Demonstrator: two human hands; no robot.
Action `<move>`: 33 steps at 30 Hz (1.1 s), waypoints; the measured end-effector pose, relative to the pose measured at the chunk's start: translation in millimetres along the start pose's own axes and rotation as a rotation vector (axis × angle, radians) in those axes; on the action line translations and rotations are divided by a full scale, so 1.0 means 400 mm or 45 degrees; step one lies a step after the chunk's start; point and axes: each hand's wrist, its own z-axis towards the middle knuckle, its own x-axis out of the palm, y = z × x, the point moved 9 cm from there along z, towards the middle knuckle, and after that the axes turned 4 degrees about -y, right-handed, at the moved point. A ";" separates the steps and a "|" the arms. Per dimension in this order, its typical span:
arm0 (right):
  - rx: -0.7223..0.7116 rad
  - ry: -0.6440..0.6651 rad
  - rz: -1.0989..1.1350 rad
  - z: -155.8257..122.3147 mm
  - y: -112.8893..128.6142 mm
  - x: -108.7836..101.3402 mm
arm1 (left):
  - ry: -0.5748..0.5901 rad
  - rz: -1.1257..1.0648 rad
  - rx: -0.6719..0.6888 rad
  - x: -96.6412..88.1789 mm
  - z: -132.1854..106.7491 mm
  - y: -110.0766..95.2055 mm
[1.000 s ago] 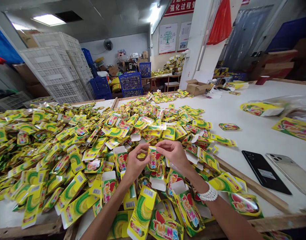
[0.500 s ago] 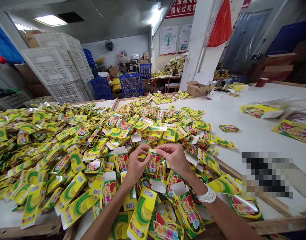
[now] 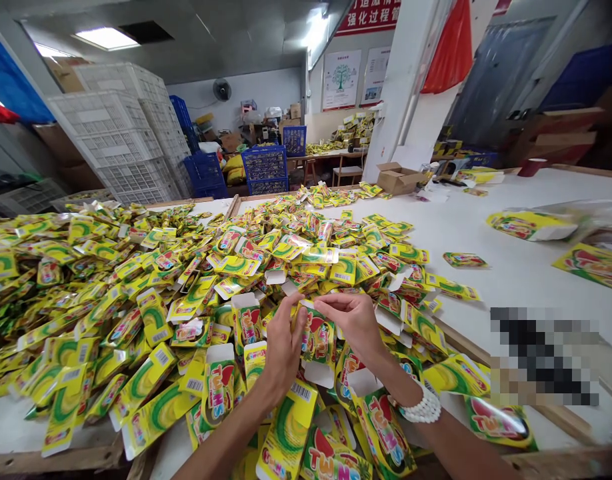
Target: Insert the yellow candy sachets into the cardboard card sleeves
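Just above the heap, my left hand (image 3: 285,337) is closed, thumb against fingers, around a small yellow TWINS box (image 3: 309,305). Only its pale top edge shows clearly; the rest is partly hidden by the fingers. My right hand (image 3: 353,323) pinches at the same top edge with thumb and forefinger. A white beaded bracelet (image 3: 422,405) circles my right wrist. Directly beneath the hands lies another TWINS box (image 3: 320,343) with a white flap sticking out. Nearer me are a yellow box with a barcode (image 3: 289,427) and an open-flapped TWINS box (image 3: 383,430).
A wide heap of yellow-green boxes (image 3: 111,267) covers the left and middle of the white table (image 3: 451,227). A wooden strip (image 3: 551,410) runs along the right. Farther back stand an open carton (image 3: 399,179), blue crates (image 3: 265,167) and stacked white crates (image 3: 111,133).
My left hand has turned, its thumb swinging upright and hiding more of the held box. My right hand stays at the top edge. The whole view has shifted slightly.
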 end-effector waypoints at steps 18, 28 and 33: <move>0.042 0.331 -0.101 -0.047 0.018 0.078 | -0.257 0.047 -0.090 -0.052 -0.004 0.003; -0.083 0.456 -0.086 -0.008 0.036 0.043 | 0.179 -0.102 -0.126 -0.014 0.059 -0.021; -0.182 0.525 -0.148 -0.008 0.041 0.052 | 0.215 -0.146 -0.190 -0.015 0.065 0.000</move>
